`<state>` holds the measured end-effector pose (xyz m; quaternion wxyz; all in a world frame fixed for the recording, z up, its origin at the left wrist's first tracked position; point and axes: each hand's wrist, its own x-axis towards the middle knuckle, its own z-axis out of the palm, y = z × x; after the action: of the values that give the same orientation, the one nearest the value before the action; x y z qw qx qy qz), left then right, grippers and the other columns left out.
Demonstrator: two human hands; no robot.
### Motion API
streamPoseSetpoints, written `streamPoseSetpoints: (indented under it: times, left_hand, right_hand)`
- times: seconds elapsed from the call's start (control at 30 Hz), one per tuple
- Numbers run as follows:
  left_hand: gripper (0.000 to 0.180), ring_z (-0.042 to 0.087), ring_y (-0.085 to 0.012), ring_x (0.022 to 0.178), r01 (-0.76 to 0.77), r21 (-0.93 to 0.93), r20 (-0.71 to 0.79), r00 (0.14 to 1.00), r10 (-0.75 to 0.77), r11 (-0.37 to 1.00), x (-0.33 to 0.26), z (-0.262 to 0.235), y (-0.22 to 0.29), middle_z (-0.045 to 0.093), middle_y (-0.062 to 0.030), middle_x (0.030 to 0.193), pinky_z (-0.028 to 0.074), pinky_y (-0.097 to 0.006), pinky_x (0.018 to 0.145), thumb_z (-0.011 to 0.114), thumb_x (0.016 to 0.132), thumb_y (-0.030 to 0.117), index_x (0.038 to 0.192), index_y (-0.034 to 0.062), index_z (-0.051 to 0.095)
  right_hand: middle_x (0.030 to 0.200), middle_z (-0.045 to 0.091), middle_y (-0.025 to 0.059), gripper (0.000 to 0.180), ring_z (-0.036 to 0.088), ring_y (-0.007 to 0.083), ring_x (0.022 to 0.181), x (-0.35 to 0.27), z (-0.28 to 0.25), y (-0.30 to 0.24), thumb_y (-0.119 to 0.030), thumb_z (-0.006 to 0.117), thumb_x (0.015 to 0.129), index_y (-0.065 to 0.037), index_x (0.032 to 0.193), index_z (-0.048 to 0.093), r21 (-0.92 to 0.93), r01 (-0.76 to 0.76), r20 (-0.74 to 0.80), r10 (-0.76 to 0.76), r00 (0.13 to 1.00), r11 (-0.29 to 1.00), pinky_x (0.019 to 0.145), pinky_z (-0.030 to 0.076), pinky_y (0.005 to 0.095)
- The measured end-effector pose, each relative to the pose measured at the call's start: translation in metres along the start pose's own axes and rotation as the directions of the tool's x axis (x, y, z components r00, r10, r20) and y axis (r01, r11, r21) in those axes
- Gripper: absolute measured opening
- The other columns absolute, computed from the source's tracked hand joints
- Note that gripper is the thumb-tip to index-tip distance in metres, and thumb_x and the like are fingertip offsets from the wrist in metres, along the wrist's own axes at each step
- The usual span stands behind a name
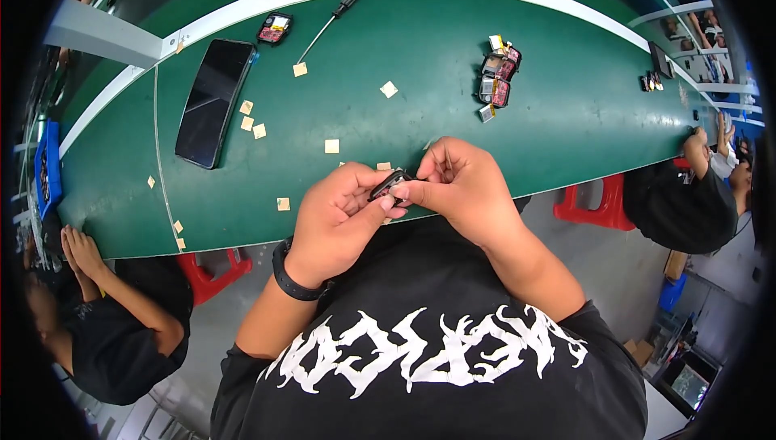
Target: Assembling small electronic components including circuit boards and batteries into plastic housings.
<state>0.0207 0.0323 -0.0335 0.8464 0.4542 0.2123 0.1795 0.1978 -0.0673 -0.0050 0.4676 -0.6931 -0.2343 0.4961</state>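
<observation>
- Small black-cased device (386, 187): up between your hands at the tabletop's (453, 76) near edge, roughly mid-scene.
- Left hand (343, 210): grip clamped on the device, thumb and fingers on its left end.
- Right hand (461, 181): thumb on the device's right side, fingers curled; can't tell whether that grip is closed on it.
- Tan squares (331, 146): scattered, mostly left and center of you.
- Phone (214, 105): left, dark screen up.
- Screwdriver (333, 21): far left, handle pointing far, tip by one square.
- Open module (276, 29): left of the screwdriver.
- Module cluster (499, 80): far right.
</observation>
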Motion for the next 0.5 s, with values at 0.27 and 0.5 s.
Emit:
streamPoseSetpoints:
  times: [0.27, 0.5]
  left_hand:
    - [0.025, 0.071, -0.0218, 0.101, 0.038, -0.006, -0.002, 0.999, -0.038, 0.999, 0.002, -0.007, 0.008, 0.068, -0.0159, 0.116, 0.061, -0.033, 0.089, 0.06, 0.098, -0.004, 0.123, -0.0068, 0.056]
    - [0.025, 0.066, -0.011, 0.073, -0.062, -0.188, -0.182, 0.983, 0.027, 0.98, -0.004, 0.004, 0.005, 0.067, -0.0061, 0.095, 0.053, -0.022, 0.062, 0.069, 0.097, 0.008, 0.118, -0.0004, 0.058]
  right_hand:
    - [0.073, 0.063, 0.0016, 0.023, 0.054, 0.0045, 0.063, 0.008, 0.001, -0.004, -0.008, 0.081, 0.087, -0.001, 0.083, 0.059, 0.12, -0.032, 0.128, 0.016, 0.992, 0.992, 0.052, 0.042, 0.0223]
    - [0.074, 0.059, 0.0006, 0.02, 0.044, 0.0046, 0.053, -0.004, -0.012, 0.006, -0.025, 0.067, 0.099, -0.005, 0.1, 0.063, 0.213, -0.028, 0.07, 0.013, 0.997, 0.977, 0.044, 0.032, 0.0209]
